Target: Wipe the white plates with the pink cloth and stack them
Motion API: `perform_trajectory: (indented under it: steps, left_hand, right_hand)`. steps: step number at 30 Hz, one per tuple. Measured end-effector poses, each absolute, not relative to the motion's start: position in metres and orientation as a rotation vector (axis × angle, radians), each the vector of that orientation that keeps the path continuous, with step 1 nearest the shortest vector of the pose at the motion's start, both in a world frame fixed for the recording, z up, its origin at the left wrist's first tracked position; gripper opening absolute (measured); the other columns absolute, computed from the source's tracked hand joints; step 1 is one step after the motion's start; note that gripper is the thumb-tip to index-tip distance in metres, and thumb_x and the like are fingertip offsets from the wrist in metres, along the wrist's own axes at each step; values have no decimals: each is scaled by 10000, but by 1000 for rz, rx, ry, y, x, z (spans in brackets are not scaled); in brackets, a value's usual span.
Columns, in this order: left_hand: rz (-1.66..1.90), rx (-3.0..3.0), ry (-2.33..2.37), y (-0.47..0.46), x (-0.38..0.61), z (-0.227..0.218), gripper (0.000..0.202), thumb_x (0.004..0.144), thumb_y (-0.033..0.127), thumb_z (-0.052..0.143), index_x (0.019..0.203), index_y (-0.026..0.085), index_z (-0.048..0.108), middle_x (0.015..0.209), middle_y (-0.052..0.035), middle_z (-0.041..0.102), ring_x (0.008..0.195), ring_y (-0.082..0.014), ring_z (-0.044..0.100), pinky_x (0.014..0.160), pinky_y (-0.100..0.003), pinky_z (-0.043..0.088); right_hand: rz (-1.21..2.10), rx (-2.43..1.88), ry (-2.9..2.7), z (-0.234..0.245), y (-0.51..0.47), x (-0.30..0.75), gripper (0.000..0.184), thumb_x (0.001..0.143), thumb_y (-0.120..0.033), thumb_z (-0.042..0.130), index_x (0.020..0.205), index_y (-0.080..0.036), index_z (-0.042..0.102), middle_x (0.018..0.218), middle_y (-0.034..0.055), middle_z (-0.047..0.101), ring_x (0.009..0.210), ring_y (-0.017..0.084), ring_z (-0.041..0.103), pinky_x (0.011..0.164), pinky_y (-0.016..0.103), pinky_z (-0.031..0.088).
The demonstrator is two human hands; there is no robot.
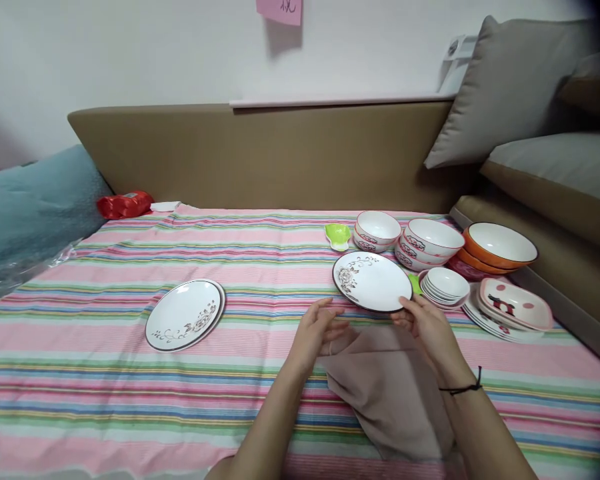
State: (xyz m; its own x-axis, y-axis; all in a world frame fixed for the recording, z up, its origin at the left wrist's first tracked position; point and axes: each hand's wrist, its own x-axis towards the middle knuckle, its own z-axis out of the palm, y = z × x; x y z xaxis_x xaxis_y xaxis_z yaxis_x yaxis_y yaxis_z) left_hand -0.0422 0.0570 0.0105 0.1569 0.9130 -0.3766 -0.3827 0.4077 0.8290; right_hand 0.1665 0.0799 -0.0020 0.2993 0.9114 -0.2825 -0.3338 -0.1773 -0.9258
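One round, glossy white ceramic plate with a thin dark rim (pixel 375 283) is gripped in the right hand (pixel 420 317) at its 4 o'clock edge, thumb over the rim and fingers beneath, above a pink, green and blue striped cloth (pixel 265 393). A brown flower with leaves fills its 9 o'clock side, and fine scrolling sprays curl on towards 12; the rest of its face is plain white.

The left hand (pixel 320 327) is by the plate's 8 o'clock edge with fingers loosely bent; whether they pinch the soft grey-brown fabric (pixel 395 400) at the plate's 6 o'clock cannot be told.

Well apart at 9 o'clock lies a pile of white floral plates (pixel 180 313), the top one dark-rimmed and flowered like the held one.

For writing, a pink paper note (pixel 280 9) on the wall at 11 o'clock carries dark handwritten strokes, cut off by the upper edge and not legible. Between 9 and 10 o'clock, a shiny red plastic package (pixel 124 205) bears a small pale label, too small to read.
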Motion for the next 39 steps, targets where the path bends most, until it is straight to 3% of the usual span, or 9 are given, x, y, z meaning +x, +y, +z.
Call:
perform_trajectory:
  steps: [4,15,21,25,31,34,37,39]
  left_hand:
    - [1081,655,1080,58,-46,8,300,804,338,630,1029,141,600,1143,-156,665,891,-247,699,857,-383,530]
    - [1026,673,1145,55,-47,12,268,800,334,609,989,143,610,1112,-142,673,806,-211,705,769,-327,533]
    - [1009,669,1136,53,-47,12,272,795,352,609,982,154,601,1121,-131,673,776,-200,710,740,-314,544]
    - [961,679,1120,52,-46,13,288,797,360,601,1008,165,592,1118,-125,675,734,-195,715,716,-317,551]
    - [930,734,1141,52,-45,16,278,814,349,562,1013,156,584,1075,-124,684,737,-198,715,692,-296,538]
    - [942,763,1159,52,-46,15,262,825,333,540,1008,151,585,1069,-125,683,719,-185,707,673,-286,529]
    - [982,790,1182,51,-47,14,248,833,330,528,998,154,583,1047,-121,687,703,-169,693,663,-285,525]
    - [1006,811,1193,49,-47,14,233,830,317,527,990,157,579,1014,-114,693,688,-163,684,651,-286,523]
  right_hand:
    - [1120,-1310,-600,-9,86,177,373,502,-289,780,797,-172,584,601,-43,647,471,103,606,424,167,519]
    - [1096,-1316,-568,-36,95,178,393,523,-305,769,836,-180,567,623,-41,644,494,105,615,454,179,536]
    - [1090,-1344,-667,-52,100,175,494,590,-400,745,999,-184,573,580,-26,641,506,134,613,484,233,546]
    - [1004,-1429,-785,-61,102,171,603,629,-497,698,1111,-160,561,537,-14,622,463,155,579,439,268,507]
    - [846,-1586,-921,-61,104,168,651,692,-625,572,1108,-124,570,501,-32,564,396,124,477,404,248,400]
    - [709,-1725,-995,-47,100,169,711,733,-630,530,1194,-90,549,483,-36,539,411,144,468,439,262,369]
    - [398,-1839,-1097,-17,75,161,579,778,-554,548,1152,-115,596,539,-4,575,530,184,522,528,285,382]
    - [477,-1733,-1262,7,41,145,410,830,-543,517,971,-182,649,561,-1,581,530,177,522,506,278,373]
